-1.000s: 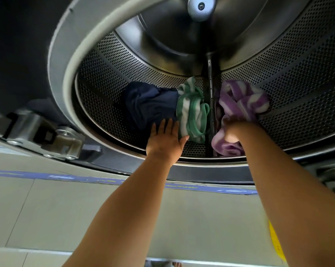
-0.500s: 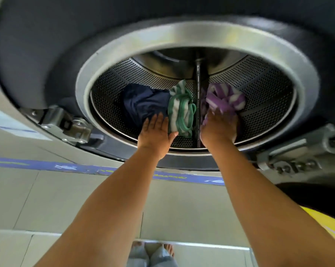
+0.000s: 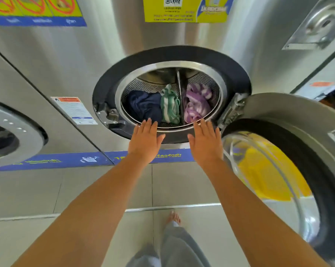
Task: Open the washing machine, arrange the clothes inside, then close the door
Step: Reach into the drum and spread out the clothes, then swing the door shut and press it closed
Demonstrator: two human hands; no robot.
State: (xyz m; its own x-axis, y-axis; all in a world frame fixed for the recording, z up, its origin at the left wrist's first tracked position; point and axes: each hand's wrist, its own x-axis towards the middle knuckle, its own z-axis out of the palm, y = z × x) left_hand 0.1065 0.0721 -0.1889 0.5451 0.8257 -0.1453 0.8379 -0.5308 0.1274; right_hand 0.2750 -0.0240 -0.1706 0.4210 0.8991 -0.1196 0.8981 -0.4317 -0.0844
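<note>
From the head camera, you are facing the stainless-steel washing machine point(image 3: 182, 35), and its round door opening is the landmark for everything else. Your left hand point(image 3: 145, 140) hovers flat, palm down, fingers spread and holding nothing, its fingertips just over the lower left rim of the opening. Your right hand point(image 3: 205, 143) does the same at the lower right rim, fingers extended and empty, fingertips near the purple cloth but apart from it as far as you can tell.

Inside the perforated drum point(image 3: 143, 86), three garments lie in a row along the bottom: a navy garment point(image 3: 143, 106) on the left, a green-and-white striped cloth point(image 3: 169, 105) in the middle, touching the navy one, and a purple-and-white striped cloth point(image 3: 198, 102) on the right. A metal drum rib point(image 3: 180, 89) runs between the green piece and the purple piece.

The door point(image 3: 297, 160) hangs swung wide open to the right of the opening, on its hinge point(image 3: 232, 108), with yellow reflections in its glass. The door latch point(image 3: 107, 114) sits at the left edge of the opening. A white warning label point(image 3: 75, 110) is stuck to the left of it, and a yellow sticker point(image 3: 184, 9) with a QR code is above. A blue strip point(image 3: 66, 160) runs along the machine base below the opening. Your bare foot point(image 3: 173, 218) stands on the tiled floor point(image 3: 27, 191) beneath.
</note>
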